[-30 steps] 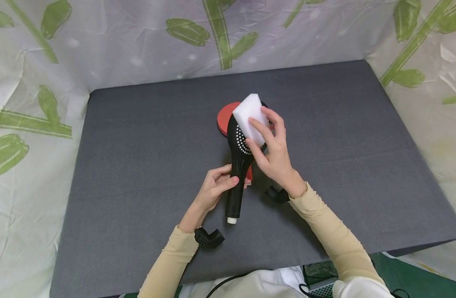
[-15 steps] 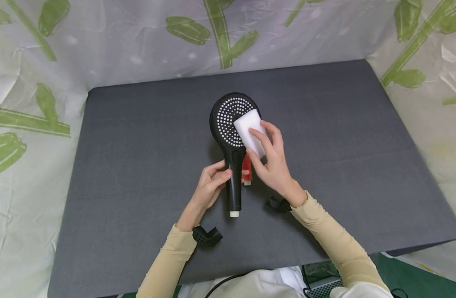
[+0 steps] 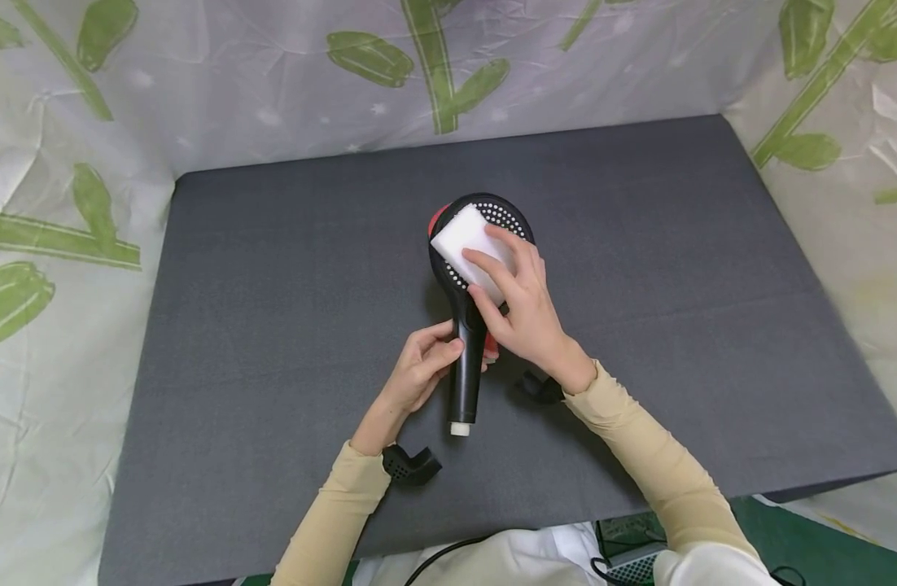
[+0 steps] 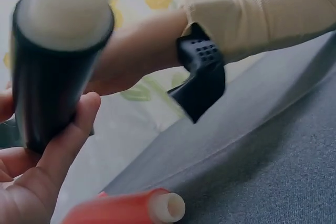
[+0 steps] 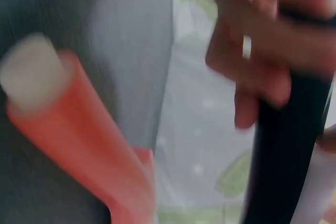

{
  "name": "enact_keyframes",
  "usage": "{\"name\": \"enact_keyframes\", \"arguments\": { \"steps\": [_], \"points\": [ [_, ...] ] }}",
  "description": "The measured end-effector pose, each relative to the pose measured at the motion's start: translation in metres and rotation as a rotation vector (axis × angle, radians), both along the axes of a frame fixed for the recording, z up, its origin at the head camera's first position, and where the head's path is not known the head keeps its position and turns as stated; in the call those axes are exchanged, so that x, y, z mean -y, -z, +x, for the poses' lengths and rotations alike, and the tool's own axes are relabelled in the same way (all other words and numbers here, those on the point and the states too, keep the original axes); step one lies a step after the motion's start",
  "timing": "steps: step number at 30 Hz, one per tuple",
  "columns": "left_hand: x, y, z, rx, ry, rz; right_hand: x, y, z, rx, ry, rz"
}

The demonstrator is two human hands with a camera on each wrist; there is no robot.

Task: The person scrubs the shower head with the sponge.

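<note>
My left hand point(image 3: 413, 374) grips the handle of a black shower head point(image 3: 465, 382), thumb on top. Its round face with white nozzles points up towards the head camera. A white sponge block point(image 3: 465, 238) lies over part of that face, held by the fingers of my right hand point(image 3: 527, 313). Beneath the black one, a red shower head point(image 3: 492, 348) rests on the table, mostly hidden in the head view. Its red handle point(image 4: 123, 207) with a white end shows low in the left wrist view. The right wrist view is blurred.
A dark grey cloth covers the table point(image 3: 273, 325). Behind and beside it hangs a pale curtain point(image 3: 273, 89) with green leaf prints. Each wrist wears a black camera mount, the left one point(image 3: 412, 465) close above the cloth.
The black shower head first swung left and upright, uncovering the red handle, then came back right over the red one. The sponge has shifted down and left across the nozzles with my right hand.
</note>
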State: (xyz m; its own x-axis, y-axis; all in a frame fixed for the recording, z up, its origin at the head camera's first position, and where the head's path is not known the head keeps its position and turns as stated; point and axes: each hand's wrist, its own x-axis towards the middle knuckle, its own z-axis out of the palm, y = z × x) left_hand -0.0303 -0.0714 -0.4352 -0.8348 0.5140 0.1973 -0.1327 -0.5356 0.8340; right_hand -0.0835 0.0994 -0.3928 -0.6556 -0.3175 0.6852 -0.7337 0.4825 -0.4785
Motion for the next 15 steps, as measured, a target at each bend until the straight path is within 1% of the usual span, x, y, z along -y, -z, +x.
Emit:
{"name": "enact_keyframes", "arguments": {
  "steps": [5, 8, 10, 12, 15],
  "points": [
    [-0.001, 0.001, 0.001, 0.004, 0.013, -0.049, -0.011, -0.002, -0.011, 0.028, 0.121, 0.014],
    [-0.002, 0.0, 0.002, 0.011, 0.008, -0.029, -0.018, 0.0, -0.014, 0.057, 0.206, 0.002],
    [-0.001, -0.001, 0.002, 0.017, -0.009, -0.004, -0.022, 0.002, -0.013, 0.086, 0.242, -0.019],
    [0.0, -0.001, 0.001, 0.019, -0.028, 0.029, -0.025, 0.005, -0.011, 0.11, 0.253, -0.039],
    [0.001, -0.001, 0.0, 0.027, -0.066, 0.049, -0.024, 0.008, -0.003, 0.117, 0.216, -0.05]
  ]
}}
